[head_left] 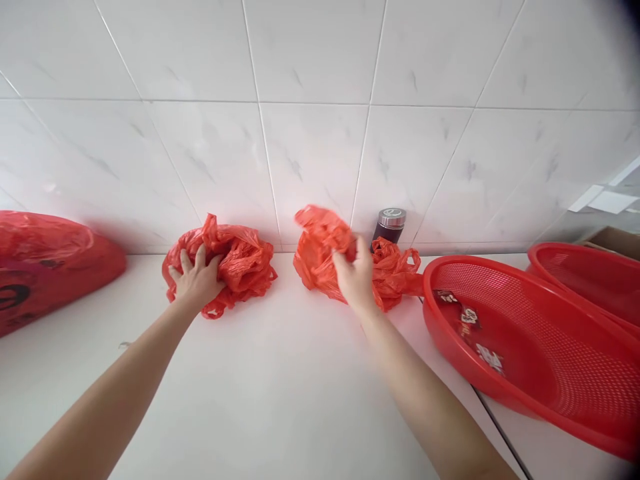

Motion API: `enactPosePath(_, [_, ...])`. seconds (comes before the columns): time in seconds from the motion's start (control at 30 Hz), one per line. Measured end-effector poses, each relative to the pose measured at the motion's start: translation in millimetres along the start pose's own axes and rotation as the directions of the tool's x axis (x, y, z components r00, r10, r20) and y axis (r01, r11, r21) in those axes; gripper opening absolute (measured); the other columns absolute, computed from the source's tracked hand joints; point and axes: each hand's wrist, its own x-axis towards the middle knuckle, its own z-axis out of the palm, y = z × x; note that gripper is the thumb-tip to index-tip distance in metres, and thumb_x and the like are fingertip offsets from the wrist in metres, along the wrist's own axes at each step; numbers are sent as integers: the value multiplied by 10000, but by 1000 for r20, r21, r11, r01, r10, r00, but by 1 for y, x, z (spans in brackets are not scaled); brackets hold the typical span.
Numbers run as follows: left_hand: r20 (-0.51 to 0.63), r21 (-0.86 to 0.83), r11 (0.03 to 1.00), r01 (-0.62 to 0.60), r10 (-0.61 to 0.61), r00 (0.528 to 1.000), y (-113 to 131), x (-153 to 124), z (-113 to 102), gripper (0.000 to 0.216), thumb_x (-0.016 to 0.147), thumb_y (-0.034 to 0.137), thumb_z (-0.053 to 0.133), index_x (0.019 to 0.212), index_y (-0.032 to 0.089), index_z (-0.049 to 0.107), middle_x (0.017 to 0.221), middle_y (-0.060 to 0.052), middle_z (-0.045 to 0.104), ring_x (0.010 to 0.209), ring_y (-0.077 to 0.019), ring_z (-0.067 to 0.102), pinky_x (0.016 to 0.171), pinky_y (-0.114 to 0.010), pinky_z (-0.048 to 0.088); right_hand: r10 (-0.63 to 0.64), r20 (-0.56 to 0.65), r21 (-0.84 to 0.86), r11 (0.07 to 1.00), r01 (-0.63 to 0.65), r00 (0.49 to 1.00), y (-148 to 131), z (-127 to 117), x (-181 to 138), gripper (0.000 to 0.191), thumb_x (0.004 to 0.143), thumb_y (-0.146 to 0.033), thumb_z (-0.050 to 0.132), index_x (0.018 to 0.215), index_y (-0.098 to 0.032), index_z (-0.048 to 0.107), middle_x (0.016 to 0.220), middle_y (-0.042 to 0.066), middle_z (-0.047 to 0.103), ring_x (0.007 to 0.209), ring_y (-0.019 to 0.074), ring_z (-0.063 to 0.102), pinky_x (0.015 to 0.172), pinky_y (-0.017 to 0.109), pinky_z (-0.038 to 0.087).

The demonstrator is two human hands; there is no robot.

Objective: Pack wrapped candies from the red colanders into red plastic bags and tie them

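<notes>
My left hand [197,279] lies with spread fingers on a crumpled heap of red plastic bags [245,263] near the tiled wall. To the right, my right hand [357,272] is closed on a thin red plastic bag [320,250], pinched between thumb and fingers. That bag's upper part is raised and slightly blurred. Another bunch of red plastic bags [393,272] sits just right of my right hand, its loop handles sticking up. Whether it is joined to the held bag is hidden behind the hand.
A dark jar [389,224] with a silver lid stands against the wall. On the right, a red mesh basket [550,393] contains several small wrapped packets [469,321], with a second red basket [590,263] behind it. A large filled red bag [55,287] lies at far left on the white table [270,400].
</notes>
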Motion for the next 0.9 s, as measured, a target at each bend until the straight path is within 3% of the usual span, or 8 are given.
enactPosePath(0.07, [-63, 16, 999, 35, -33, 997, 4, 0, 4, 553, 879, 283, 522, 1410, 146, 451, 1605, -186, 121, 1420, -551, 7, 1032, -764, 145, -9, -11, -195, 981, 7, 1000, 17, -14, 14, 369, 918, -205, 404, 1284, -190, 449, 1223, 125, 586, 1141, 225, 554, 963, 367, 443])
enactPosePath(0.17, [-112, 20, 999, 43, -40, 993, 12, -2, 6, 619, 828, 279, 591, 1420, 179, 440, 1608, -164, 137, 1412, -570, 3, 1006, -782, 177, 138, 274, -498, 867, 17, 952, 55, -19, 13, 462, 860, -210, 542, 1320, -199, 512, 1275, 168, 561, 1214, 312, 509, 1005, 479, 389])
enactPosePath(0.27, [-87, -4, 1000, 30, -30, 996, 19, -8, -2, 757, 761, 401, 683, 1448, 237, 410, 1621, -145, 100, 1402, -592, -9, 976, -808, 191, 242, 414, -553, 833, 31, 877, 90, -14, -5, 528, 704, -243, 750, 1219, -220, 634, 1163, 163, 632, 1104, 363, 580, 962, 536, 402])
enactPosePath(0.37, [-77, 19, 1000, 22, -21, 997, 27, -23, -17, 843, 682, 479, 751, 1433, 269, 430, 1628, -137, 61, 1417, -571, -29, 1019, -794, 144, 248, 434, -559, 828, 43, 866, 104, -8, -19, 489, 784, -289, 695, 1265, -256, 615, 1216, 146, 621, 1138, 335, 572, 993, 534, 377])
enactPosePath(0.57, [-192, 35, 986, -161, 164, 967, 73, -74, -30, 668, 816, 508, 604, 1425, 287, 440, 1637, -92, 66, 1483, -415, -8, 1150, -660, 76, 122, 334, -503, 862, 67, 935, 80, -4, -5, 387, 949, -284, 465, 1320, -221, 558, 1302, 127, 586, 1197, 271, 531, 1029, 444, 376])
enactPosePath(0.7, [-10, -156, 911, -382, 385, 923, 118, -96, -4, 576, 882, 465, 533, 1432, 320, 445, 1604, -65, 250, 1478, -331, 163, 1134, -526, 289, 78, 261, -480, 875, 60, 962, 64, -7, 6, 452, 966, -301, 412, 1407, -210, 461, 1345, 129, 553, 1216, 275, 515, 1017, 445, 400])
enactPosePath(0.8, [67, -232, 906, -354, 378, 923, 141, -97, 25, 673, 803, 436, 658, 1433, 322, 452, 1591, -103, 277, 1436, -389, 253, 1035, -542, 406, 93, 235, -499, 866, 38, 967, 56, -15, 4, 594, 890, -270, 538, 1459, -183, 393, 1422, 184, 463, 1269, 346, 464, 999, 523, 407])
enactPosePath(0.9, [97, -277, 920, -276, 313, 945, 148, -93, 45, 520, 834, 356, 607, 1348, 295, 555, 1477, -134, 455, 1311, -381, 446, 903, -511, 501, 69, 238, -503, 862, 62, 969, 44, -28, -7, 520, 882, -247, 548, 1394, -186, 483, 1448, 178, 427, 1306, 344, 427, 1025, 528, 390])
